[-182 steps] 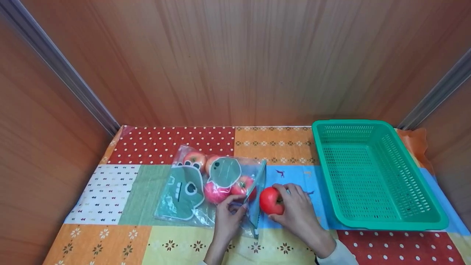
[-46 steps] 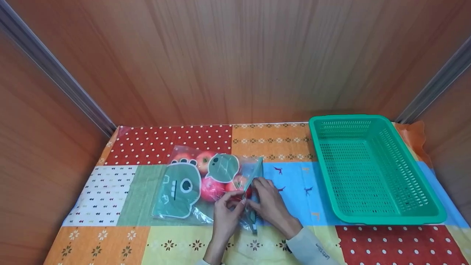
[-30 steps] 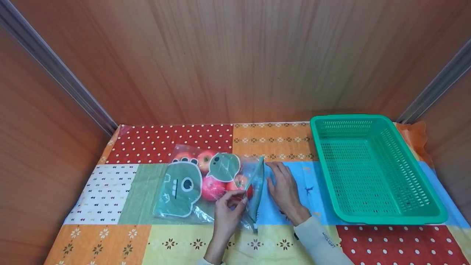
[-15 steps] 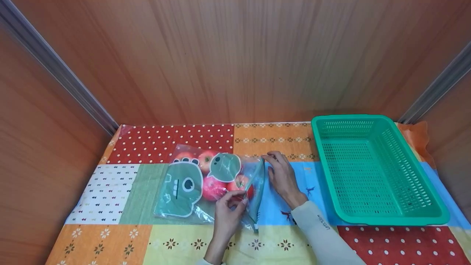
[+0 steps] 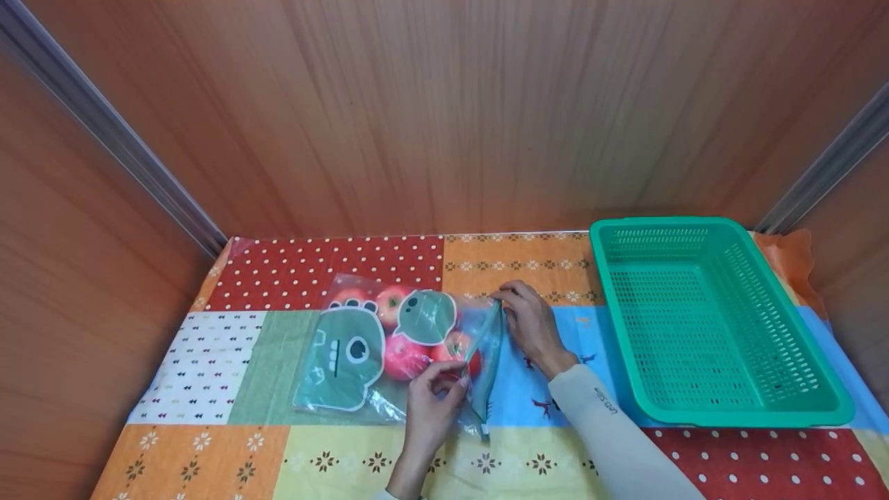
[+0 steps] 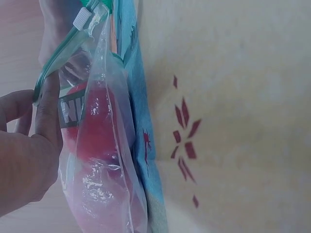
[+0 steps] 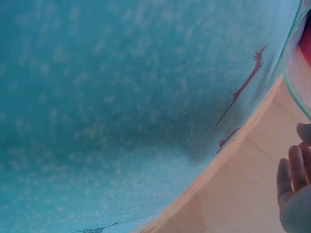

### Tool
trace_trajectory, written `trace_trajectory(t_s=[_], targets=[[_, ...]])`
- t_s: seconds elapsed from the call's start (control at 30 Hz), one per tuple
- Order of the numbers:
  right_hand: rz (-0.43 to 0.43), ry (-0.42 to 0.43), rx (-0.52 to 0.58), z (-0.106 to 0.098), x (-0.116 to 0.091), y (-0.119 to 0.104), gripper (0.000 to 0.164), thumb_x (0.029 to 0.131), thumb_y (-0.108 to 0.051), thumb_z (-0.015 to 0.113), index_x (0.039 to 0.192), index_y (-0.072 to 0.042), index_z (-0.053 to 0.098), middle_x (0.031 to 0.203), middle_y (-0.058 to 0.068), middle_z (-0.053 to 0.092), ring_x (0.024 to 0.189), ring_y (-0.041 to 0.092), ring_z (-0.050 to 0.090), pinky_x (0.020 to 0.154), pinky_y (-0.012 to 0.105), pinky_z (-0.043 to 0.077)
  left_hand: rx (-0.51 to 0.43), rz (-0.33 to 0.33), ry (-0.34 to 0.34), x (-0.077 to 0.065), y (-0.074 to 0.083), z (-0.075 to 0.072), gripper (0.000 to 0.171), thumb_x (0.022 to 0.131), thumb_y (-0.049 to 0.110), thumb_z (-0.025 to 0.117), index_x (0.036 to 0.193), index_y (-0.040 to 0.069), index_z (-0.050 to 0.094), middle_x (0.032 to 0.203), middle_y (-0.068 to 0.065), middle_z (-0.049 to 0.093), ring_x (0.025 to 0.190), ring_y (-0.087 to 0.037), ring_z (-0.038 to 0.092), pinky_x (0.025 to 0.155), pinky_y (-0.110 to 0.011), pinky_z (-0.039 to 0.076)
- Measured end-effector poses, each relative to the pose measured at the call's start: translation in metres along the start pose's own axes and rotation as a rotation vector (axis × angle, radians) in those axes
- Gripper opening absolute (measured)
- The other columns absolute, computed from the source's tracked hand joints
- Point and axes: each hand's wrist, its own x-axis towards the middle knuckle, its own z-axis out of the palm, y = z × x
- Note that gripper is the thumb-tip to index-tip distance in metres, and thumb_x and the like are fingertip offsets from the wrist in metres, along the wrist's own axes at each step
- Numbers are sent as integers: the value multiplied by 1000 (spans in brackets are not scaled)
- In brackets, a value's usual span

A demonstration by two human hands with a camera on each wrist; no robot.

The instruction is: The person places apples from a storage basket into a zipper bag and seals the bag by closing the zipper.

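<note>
A clear zip bag (image 5: 337, 399) with green cartoon prints lies on the cloth, holding several red apples (image 5: 405, 356). My left hand (image 5: 432, 410) pinches the upper lip of the bag's green zip edge midway along, lifting it from the lower lip. The left wrist view shows this edge between thumb and fingers of the hand (image 6: 29, 145), with a white zip slider (image 6: 82, 18) near the bag's corner. At the far end of the zip edge, my right hand (image 5: 535, 323) pinches the corner. Only part of that hand (image 7: 296, 194) shows in the right wrist view.
A green plastic basket (image 5: 625, 347) with slotted sides stands to the right, with no fruit visible inside. A patchwork cloth (image 5: 201, 368) covers the table. Wood-look panels (image 5: 444, 139) rise at the back and both sides.
Earlier my right hand held a red apple at the bag's mouth; no apple shows outside now. That hand withdrew from the opening and moved to the far corner. My left hand kept its grip.
</note>
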Motion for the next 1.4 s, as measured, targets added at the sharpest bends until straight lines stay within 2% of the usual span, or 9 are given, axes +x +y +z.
trace_trajectory(t_s=[0.23, 0.53, 0.67, 0.8, 0.97, 1.13, 1.3, 1.4], targets=[[-52, 19, 22, 3, 3, 4, 17, 97, 3, 72, 108, -6, 80, 114, 11, 71, 105, 29, 72, 92, 45, 62, -46, 20, -7, -2, 1, -1, 29, 93, -5, 72, 121, -1, 71, 101, -10, 70, 82, -20, 69, 65, -25, 59], [-106, 66, 9, 7, 2, 5, 11, 94, 0, 77, 102, -6, 80, 110, 10, 72, 102, 27, 72, 90, 43, 62, -40, -8, -14, -1, -1, -3, 29, 93, -5, 72, 121, 0, 72, 101, -9, 71, 83, -19, 70, 68, -26, 60], [-134, 95, -6, 7, 3, 6, 7, 92, -1, 79, 97, -7, 81, 110, 10, 72, 100, 27, 71, 88, 45, 62, -42, 0, -15, -1, 0, -3, 29, 92, -5, 72, 121, 0, 72, 101, -9, 71, 82, -20, 70, 67, -26, 60], [-120, 101, -10, 8, 2, 6, 6, 92, -2, 79, 95, -7, 81, 110, 9, 73, 100, 27, 70, 90, 48, 60, -37, 23, -31, -2, 0, -4, 34, 92, -5, 73, 126, 1, 70, 106, -12, 71, 84, -21, 71, 71, -25, 60], [-64, 108, -6, 8, 2, 6, 6, 92, -2, 80, 94, -7, 81, 110, 8, 73, 101, 27, 69, 90, 48, 59, -5, 64, -99, -2, -1, -6, 45, 91, -7, 72, 134, 3, 65, 120, -15, 69, 93, -21, 72, 83, -24, 60], [-17, 116, -13, 8, 4, 6, 5, 91, -3, 81, 92, -8, 81, 109, 9, 73, 103, 27, 68, 89, 45, 59, 107, 144, -169, -7, -1, -9, 46, 91, -8, 73, 134, 4, 64, 122, -16, 69, 95, -20, 71, 82, -25, 62], [36, 112, -18, 8, 4, 6, 6, 91, -1, 81, 91, -8, 81, 107, 9, 73, 104, 29, 66, 89, 47, 58, 335, 218, -217, -14, 1, -11, 54, 87, -8, 77, 134, 13, 61, 122, -5, 64, 98, -14, 67, 84, -25, 61], [72, 100, -11, 8, 4, 5, 6, 92, -2, 80, 91, -7, 81, 106, 9, 72, 104, 30, 65, 89, 47, 58, 493, 301, -265, -20, 0, -14, 53, 86, -5, 81, 131, 15, 61, 122, 0, 61, 106, -14, 63, 93, -31, 60]])
